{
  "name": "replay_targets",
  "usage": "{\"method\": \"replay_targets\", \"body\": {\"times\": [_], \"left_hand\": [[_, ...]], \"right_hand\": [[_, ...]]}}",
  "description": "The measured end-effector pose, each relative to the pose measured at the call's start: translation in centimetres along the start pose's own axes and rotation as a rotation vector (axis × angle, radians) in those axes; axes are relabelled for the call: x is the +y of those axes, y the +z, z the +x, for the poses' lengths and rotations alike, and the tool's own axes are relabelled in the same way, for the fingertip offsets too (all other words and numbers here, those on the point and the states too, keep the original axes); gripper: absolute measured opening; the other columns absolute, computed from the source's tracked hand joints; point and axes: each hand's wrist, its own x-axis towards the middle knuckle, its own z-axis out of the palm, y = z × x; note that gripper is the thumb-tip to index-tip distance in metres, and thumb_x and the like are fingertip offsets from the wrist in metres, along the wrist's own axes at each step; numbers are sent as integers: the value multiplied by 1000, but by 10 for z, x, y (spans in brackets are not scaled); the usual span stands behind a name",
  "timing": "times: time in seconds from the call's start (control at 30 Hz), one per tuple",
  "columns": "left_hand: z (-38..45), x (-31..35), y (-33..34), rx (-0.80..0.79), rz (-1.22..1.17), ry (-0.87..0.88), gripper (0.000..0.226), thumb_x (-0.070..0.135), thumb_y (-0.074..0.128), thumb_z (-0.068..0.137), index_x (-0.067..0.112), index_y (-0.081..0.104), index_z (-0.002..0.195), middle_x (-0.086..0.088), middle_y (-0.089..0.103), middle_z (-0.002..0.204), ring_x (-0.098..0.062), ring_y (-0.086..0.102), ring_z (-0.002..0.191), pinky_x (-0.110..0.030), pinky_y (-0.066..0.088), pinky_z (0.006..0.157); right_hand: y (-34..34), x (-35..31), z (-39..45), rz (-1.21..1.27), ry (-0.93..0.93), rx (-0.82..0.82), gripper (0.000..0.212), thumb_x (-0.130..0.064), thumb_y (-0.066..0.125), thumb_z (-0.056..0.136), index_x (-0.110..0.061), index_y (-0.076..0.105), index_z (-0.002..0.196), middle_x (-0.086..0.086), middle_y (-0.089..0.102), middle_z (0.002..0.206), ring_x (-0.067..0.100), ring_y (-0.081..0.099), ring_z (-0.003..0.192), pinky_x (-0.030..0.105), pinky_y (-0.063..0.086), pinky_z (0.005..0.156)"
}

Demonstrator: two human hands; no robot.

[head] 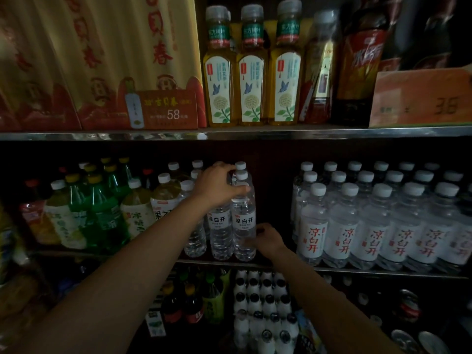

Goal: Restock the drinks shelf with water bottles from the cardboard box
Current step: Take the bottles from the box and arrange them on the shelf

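Two hands on the water bottles, head view only, so everything here comes from it. Your left hand [219,185] is curled over the shoulders and necks of the front water bottles [244,221], thumb wrapped round the right-hand one just under its cap; your right hand [268,241] is low down, fingers bent against the base of that same bottle near the shelf edge [255,263]. The bottles stand upright on the middle shelf, touching each other, with more capped bottles behind them and an open dark gap [274,200] to their right before the red-label water rows [383,226]. Cardboard box is not in view. Risks, as a judgement: the front bottles sit right at the shelf lip, so a push from your right hand that goes sideways instead of back could tip one off onto the lower shelf stock [263,302]. Your top grip spans more than one bottle, so lifting or twisting may drag the neighbour and topple the clear bottles to the left [194,226]. Lighting is dim and the bottles are clear, so it's easy to misjudge how deep the row goes and jam against the ones behind. Sliding right too fast could knock the red-label front row.
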Motion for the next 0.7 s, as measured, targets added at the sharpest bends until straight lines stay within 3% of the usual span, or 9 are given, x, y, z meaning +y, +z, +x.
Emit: {"method": "replay_targets", "body": {"times": [0.13,0.2,0.43,0.57,0.7], "left_hand": [[-17,-3,-11,-12,-70,-20,75,55,64,81,16,44,141,-4,38,149,-22,40,133,-31,36,102],[-30,-5,-17,-8,-112,-38,73,55,63,82,14,45,139,-4,41,147,-21,44,129,-28,38,96],[-95,-11,-39,-126,-414,-147,56,43,63,88,12,53,133,-1,57,128,-18,54,117,-26,43,87],[-147,-14,-54,-178,-386,-128,44,39,62,90,15,56,126,6,59,111,-15,56,110,-24,42,84],[-207,-12,-68,-265,-352,-90,50,42,62,88,15,53,130,2,58,119,-15,56,111,-23,42,87]], "right_hand": [[-13,-9,-23,-51,-5,35,84,-27,81,75,-3,36,142,13,49,139,27,48,126,33,40,105],[-19,-14,-38,-89,-30,73,81,-31,78,78,-5,37,143,12,49,139,26,48,126,31,40,103],[-30,-30,-116,-209,-114,105,64,-40,74,80,-9,51,132,6,62,117,21,58,109,31,47,92],[-27,-31,-171,-277,-126,127,66,-45,74,79,-10,52,131,3,64,111,18,60,103,31,49,87],[-18,-28,-238,-349,-120,142,63,-47,72,79,-12,54,129,2,63,114,17,58,103,22,40,78]]}}
